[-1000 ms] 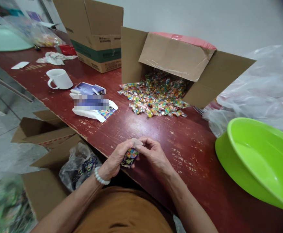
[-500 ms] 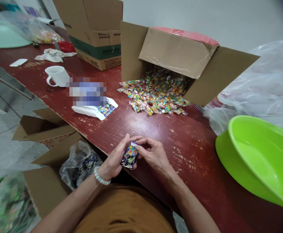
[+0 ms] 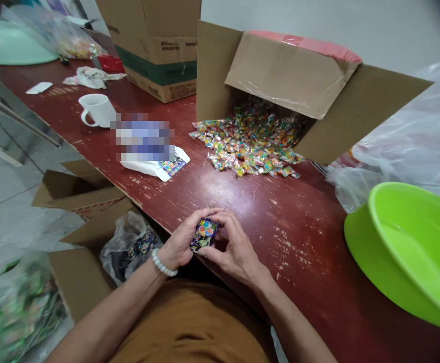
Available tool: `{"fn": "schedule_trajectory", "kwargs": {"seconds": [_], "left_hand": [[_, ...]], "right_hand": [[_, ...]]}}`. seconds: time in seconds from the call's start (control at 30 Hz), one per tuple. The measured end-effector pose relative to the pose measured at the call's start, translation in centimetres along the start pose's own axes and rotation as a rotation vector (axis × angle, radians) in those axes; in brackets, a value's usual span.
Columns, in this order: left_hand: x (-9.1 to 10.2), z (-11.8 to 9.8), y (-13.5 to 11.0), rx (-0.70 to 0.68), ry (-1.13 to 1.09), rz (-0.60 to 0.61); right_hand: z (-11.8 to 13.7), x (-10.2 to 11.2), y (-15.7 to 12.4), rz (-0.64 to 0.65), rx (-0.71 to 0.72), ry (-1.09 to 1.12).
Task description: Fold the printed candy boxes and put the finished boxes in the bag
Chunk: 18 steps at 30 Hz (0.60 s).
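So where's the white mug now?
In the head view's upper left, the white ceramic mug stands on the dark red wooden table, just left of the flat white packets.

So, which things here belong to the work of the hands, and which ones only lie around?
In use, it seems:
- small printed box, held by left hand and right hand
- candy pile spilling from tipped carton
- flat box blanks

Lying about:
- white mug
- green basin
- clear plastic bag
- upright carton

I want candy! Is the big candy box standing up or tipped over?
Tipped over. The cardboard box lies on its side, and candies spill out onto the table.
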<state>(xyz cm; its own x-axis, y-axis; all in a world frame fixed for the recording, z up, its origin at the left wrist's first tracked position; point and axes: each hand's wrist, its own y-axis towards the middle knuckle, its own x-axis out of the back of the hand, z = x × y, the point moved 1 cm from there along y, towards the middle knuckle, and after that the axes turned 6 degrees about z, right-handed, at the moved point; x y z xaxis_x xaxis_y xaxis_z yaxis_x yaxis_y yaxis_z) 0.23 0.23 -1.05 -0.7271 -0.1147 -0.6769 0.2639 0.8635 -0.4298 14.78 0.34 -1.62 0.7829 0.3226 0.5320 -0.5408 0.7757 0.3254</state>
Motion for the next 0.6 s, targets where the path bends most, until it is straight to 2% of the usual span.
{"fn": "schedule_trajectory", "kwargs": {"seconds": [0.13,0.2,0.3,0.37,0.43,0.5,0.6], "left_hand": [[0.4,0.3,-0.1,-0.080,-0.003,-0.018],[1.0,0.1,-0.3,-0.153,0.005,-0.020],[2.5,-1.0,-1.2,-0.217,0.047,-0.062],[4.4,-2.2,-2.4,-0.216,0.140,-0.117],[7.3,-3.6,-4.2,-0.236,0.334,-0.223],[10.9,-4.9,-6.2,-0.335,0.596,-0.450],[15.9,-6.5,-8.9,-0.393,1.038,-0.780]], "right_hand": [[0.5,-1.2,0.0,0.053,0.053,-0.364],[0.9,-2.2,0.7,0.060,0.103,-0.464],[1.4,-4.1,2.2,0.115,0.164,-0.448],[1.3,-5.0,3.0,0.166,0.176,-0.353],[0.4,-5.2,3.3,0.169,0.145,-0.272],[-1.3,-4.7,3.0,0.136,0.067,-0.251],[-4.0,-3.8,2.2,0.143,-0.021,-0.252]]}}
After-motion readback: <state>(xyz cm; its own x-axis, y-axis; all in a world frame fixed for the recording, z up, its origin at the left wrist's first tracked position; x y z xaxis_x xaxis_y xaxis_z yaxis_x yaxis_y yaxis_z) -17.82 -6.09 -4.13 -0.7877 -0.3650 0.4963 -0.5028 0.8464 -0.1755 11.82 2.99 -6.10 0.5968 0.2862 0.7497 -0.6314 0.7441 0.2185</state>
